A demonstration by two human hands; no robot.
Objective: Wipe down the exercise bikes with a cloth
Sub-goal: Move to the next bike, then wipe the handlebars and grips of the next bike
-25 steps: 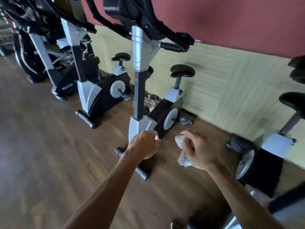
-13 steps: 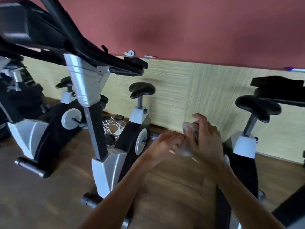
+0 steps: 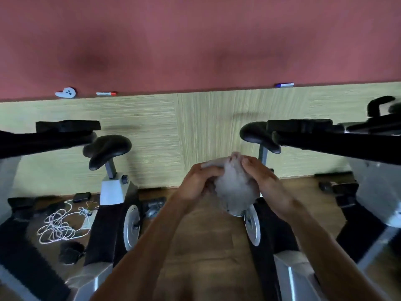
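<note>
i've got the cloth (image 3: pixel 233 187) bunched up between both my hands, raised in the air in the gap between two exercise bikes. my left hand (image 3: pixel 196 181) curls round its left side with the fingers pinching the top edge, and my right hand (image 3: pixel 265 183) grips the right side, thumb pressed in near the top. the rag hangs down in a pale, blurry wad below my palms, touching neither bike as far as i can tell. the left bike (image 3: pixel 115 205) stands just beside my left forearm, its black saddle (image 3: pixel 107 149) up against the green wall panel (image 3: pixel 165 135). the right bike (image 3: pixel 267 235) sits partly behind my right wrist. a tangled white cord (image 3: pixel 58 227) lies on the wooden floor (image 3: pixel 201 246) at far left
</note>
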